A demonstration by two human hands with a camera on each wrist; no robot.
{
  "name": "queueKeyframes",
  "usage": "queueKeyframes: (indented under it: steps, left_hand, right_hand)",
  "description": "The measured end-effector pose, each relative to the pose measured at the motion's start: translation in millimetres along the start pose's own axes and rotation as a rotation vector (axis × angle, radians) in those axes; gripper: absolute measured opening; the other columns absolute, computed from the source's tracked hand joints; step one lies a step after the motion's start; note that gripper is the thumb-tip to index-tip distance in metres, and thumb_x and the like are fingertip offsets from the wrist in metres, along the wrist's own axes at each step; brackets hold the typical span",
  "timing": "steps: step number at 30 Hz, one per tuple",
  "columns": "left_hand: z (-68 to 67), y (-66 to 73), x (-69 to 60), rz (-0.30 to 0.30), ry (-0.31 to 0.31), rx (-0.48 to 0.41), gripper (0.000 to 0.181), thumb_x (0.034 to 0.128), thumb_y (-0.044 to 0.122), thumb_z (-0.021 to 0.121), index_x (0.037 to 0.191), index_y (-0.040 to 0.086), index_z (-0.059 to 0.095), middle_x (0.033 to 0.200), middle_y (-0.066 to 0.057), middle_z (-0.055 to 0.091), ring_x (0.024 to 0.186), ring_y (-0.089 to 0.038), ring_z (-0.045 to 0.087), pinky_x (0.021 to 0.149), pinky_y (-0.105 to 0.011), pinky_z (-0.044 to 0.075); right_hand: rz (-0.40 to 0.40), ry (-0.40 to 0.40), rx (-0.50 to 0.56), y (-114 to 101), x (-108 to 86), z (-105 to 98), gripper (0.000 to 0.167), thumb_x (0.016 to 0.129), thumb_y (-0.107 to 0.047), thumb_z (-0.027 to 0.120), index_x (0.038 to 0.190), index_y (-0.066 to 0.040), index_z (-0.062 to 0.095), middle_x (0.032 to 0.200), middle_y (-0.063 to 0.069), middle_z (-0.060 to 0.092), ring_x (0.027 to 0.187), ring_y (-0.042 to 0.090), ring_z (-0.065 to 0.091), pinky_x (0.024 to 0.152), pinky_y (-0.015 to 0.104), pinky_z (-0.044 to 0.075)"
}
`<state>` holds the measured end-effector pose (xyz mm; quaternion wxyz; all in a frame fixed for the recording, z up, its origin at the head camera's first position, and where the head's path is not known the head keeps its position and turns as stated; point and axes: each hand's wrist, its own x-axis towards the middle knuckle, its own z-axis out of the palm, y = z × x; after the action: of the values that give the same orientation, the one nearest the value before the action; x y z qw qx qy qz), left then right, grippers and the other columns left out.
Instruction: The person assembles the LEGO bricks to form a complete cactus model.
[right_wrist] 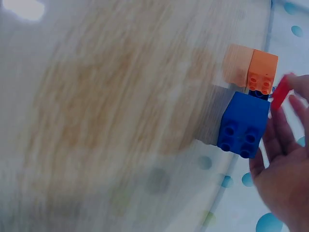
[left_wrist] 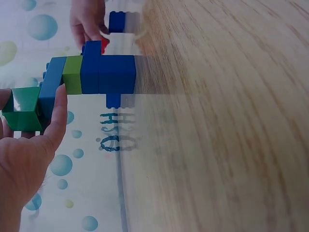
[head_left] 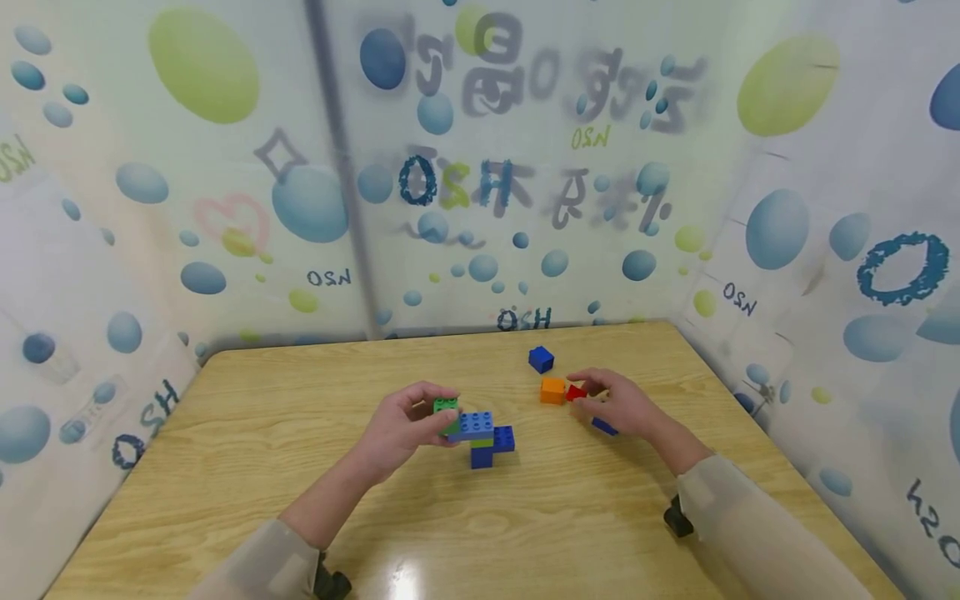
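Note:
My left hand point(head_left: 397, 429) pinches a green block point(left_wrist: 24, 108) at the left end of a joined block build, with a light blue block point(head_left: 476, 425) on top. Under it are a lime green block point(left_wrist: 72, 75) and dark blue blocks point(left_wrist: 117, 74). One dark blue block point(head_left: 504, 438) juts out to the right. My right hand point(head_left: 618, 406) pinches a small red block point(right_wrist: 281, 93) between thumb and fingertip. Just by that hand are an orange block point(head_left: 552, 391) and a dark blue block point(right_wrist: 244, 123), partly hidden under the hand in the head view.
Another blue block point(head_left: 541, 359) lies farther back on the wooden table point(head_left: 300, 417). Patterned curtains point(head_left: 480, 250) with blue and green spots stand behind the table and on both sides.

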<state>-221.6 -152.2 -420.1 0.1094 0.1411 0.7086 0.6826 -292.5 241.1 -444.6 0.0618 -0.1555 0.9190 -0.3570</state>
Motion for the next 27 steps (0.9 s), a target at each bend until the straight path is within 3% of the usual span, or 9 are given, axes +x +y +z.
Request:
queueKeyframes:
  steps: [4,10,16,23,27]
  left_hand:
    - [-0.7,-0.1,-0.4,0.000,0.000,-0.003,0.034,0.1049,0.013,0.076,0.136,0.001,0.070,0.111,-0.010,0.062,0.103,-0.023,0.067,0.093,-0.057,0.068]
    - [-0.4,1.3,-1.2,-0.003,-0.002,-0.005,0.034,0.1050,0.013,0.076,0.136,0.001,0.070,0.110,-0.010,0.062,0.103,-0.023,0.067,0.094,-0.060,0.067]
    - [-0.8,1.5,-1.0,-0.003,-0.008,-0.005,0.034,0.1051,0.013,0.076,0.137,0.001,0.069,0.111,-0.010,0.062,0.103,-0.023,0.067,0.095,-0.061,0.066]
    - [-0.1,1.7,-0.7,-0.001,-0.011,-0.021,0.033,0.1054,0.011,0.075,0.136,0.000,0.069,0.111,-0.010,0.061,0.103,-0.023,0.066,0.092,-0.056,0.068]
    - [-0.2,1.4,-0.2,-0.004,-0.010,-0.019,0.033,0.1054,0.011,0.075,0.136,0.001,0.069,0.111,-0.010,0.061,0.103,-0.023,0.066,0.093,-0.058,0.067]
  right_hand:
    - [-0.121,-0.021,0.033,-3.5,-3.7,-0.2,0.047,0.113,-0.024,0.063,0.159,-0.016,0.058,0.140,0.014,0.065,0.121,0.030,0.063,0.096,0.038,0.056]
    - [-0.206,-0.038,0.077,-15.5,-7.6,2.9,0.040,0.117,-0.025,0.056,0.155,-0.018,0.063,0.141,0.011,0.064,0.123,0.027,0.059,0.098,0.038,0.055]
    - [-0.201,-0.040,0.148,-27.1,-10.0,9.5,0.036,0.115,-0.027,0.059,0.148,-0.012,0.065,0.144,0.014,0.067,0.126,0.028,0.062,0.107,0.040,0.055]
    - [-0.187,-0.045,0.209,-42.2,-13.2,16.6,0.024,0.110,-0.026,0.070,0.130,-0.012,0.065,0.122,0.005,0.070,0.114,0.023,0.064,0.105,0.039,0.056]
    - [-0.188,-0.045,0.225,-49.1,-15.1,20.4,0.020,0.106,-0.023,0.076,0.119,-0.012,0.065,0.117,0.006,0.070,0.110,0.022,0.066,0.102,0.040,0.058]
